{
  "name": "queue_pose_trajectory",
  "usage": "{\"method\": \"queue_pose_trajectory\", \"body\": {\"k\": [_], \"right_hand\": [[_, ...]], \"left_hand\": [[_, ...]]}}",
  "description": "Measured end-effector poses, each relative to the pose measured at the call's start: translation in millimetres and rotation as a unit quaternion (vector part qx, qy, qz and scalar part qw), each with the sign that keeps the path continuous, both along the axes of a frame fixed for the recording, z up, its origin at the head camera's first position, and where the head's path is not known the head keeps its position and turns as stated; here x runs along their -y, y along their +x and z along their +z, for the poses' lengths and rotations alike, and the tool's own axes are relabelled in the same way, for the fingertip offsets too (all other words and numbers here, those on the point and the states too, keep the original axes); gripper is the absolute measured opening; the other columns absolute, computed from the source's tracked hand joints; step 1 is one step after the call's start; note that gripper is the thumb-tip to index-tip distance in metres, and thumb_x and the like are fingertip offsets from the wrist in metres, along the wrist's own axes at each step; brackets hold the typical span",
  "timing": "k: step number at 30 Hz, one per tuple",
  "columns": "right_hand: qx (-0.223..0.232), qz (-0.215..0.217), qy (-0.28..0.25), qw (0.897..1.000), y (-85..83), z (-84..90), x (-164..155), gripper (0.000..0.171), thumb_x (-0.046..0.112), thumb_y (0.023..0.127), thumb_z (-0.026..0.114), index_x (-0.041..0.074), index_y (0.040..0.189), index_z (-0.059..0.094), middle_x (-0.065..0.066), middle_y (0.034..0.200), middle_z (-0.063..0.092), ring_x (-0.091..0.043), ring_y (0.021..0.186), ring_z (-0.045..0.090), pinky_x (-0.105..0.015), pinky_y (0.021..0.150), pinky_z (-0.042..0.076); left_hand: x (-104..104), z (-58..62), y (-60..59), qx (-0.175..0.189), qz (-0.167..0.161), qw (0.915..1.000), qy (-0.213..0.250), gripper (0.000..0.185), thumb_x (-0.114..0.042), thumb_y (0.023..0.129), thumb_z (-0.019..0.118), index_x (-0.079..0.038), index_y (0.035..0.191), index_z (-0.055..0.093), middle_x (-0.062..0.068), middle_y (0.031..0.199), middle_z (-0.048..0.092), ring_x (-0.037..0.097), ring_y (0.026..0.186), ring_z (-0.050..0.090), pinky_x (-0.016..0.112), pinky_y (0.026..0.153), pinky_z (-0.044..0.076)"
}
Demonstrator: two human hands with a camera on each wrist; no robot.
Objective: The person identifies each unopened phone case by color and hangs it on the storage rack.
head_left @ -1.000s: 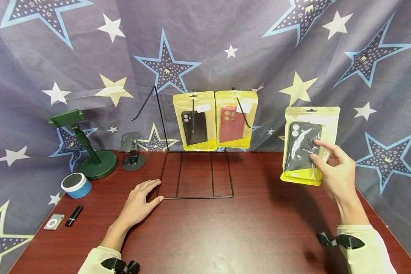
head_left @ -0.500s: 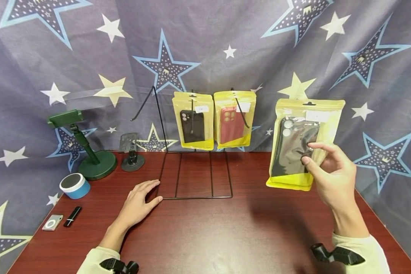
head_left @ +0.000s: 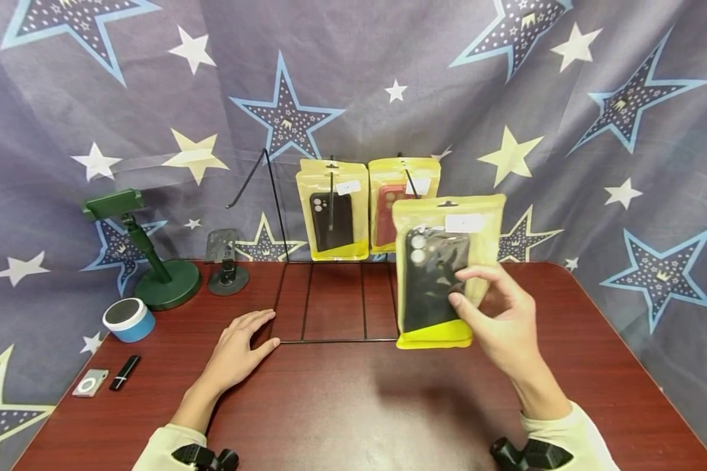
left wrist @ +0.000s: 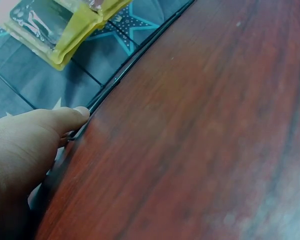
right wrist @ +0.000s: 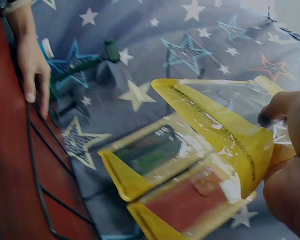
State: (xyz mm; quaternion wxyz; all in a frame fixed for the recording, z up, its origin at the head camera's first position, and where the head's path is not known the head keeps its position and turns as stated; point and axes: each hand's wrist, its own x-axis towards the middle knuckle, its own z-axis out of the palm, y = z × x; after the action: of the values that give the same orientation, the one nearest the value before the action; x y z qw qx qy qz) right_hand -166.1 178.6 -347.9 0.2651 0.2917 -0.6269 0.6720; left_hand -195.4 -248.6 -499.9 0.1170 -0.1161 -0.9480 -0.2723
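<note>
Pinching a bagged phone case [head_left: 442, 275] mid-frame, right hand [head_left: 501, 320] lines it up with the rack [head_left: 336, 307]; left hand [head_left: 238, 347] lies flat, steadying the base.

Even, bright light overhead; soft shadows on the table [head_left: 342, 405]; wrist views blurred, edges bowed.

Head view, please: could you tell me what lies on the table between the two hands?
The wire rack's base lies there, between the left hand, which touches its corner, and the right hand holding the packaged phone case; the head view shows it.
</note>
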Motion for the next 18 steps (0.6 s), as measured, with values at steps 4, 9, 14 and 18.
{"method": "queue_pose_trajectory", "body": {"k": [4,9,14,18], "right_hand": [[0.012,0.025,0.01,1.0,-0.2,-6.7,19,0.035,-0.029,0.077,0.066,-0.015,0.11,0.063,-0.001,0.105,0.065,-0.002,0.074,0.064,-0.017,0.062,0.053],[0.01,0.047,0.025,0.999,-2.2,-14.5,41,0.036,-0.027,0.079,0.068,-0.013,0.111,0.063,-0.001,0.11,0.062,-0.004,0.08,0.065,-0.017,0.068,0.055],[0.017,0.056,0.026,0.998,-4.8,-19.9,61,0.035,-0.024,0.081,0.07,-0.011,0.113,0.064,-0.001,0.112,0.061,-0.006,0.086,0.066,-0.019,0.072,0.057],[0.013,0.062,0.022,0.998,-7.6,-23.4,74,0.036,-0.023,0.081,0.071,-0.009,0.113,0.065,-0.002,0.113,0.061,-0.008,0.088,0.066,-0.02,0.074,0.058]], "left_hand": [[0,0.5,-0.2,0.002,0.0,1.0,-0.001,0.058,-0.035,0.096,0.074,-0.011,0.147,0.059,0.014,0.152,0.056,0.04,0.142,0.046,0.067,0.104,0.036],[0,1.1,0.7,0.002,0.0,1.0,0.0,0.058,-0.034,0.095,0.074,-0.011,0.146,0.059,0.015,0.151,0.056,0.04,0.142,0.046,0.067,0.104,0.036],[0,0.7,1.3,0.002,0.0,1.0,0.0,0.058,-0.034,0.095,0.074,-0.012,0.147,0.059,0.014,0.151,0.057,0.04,0.142,0.046,0.067,0.104,0.036],[-1,1.0,0.7,0.002,-0.002,1.0,0.002,0.058,-0.034,0.096,0.074,-0.012,0.147,0.059,0.014,0.151,0.056,0.04,0.142,0.045,0.067,0.104,0.036]]}}
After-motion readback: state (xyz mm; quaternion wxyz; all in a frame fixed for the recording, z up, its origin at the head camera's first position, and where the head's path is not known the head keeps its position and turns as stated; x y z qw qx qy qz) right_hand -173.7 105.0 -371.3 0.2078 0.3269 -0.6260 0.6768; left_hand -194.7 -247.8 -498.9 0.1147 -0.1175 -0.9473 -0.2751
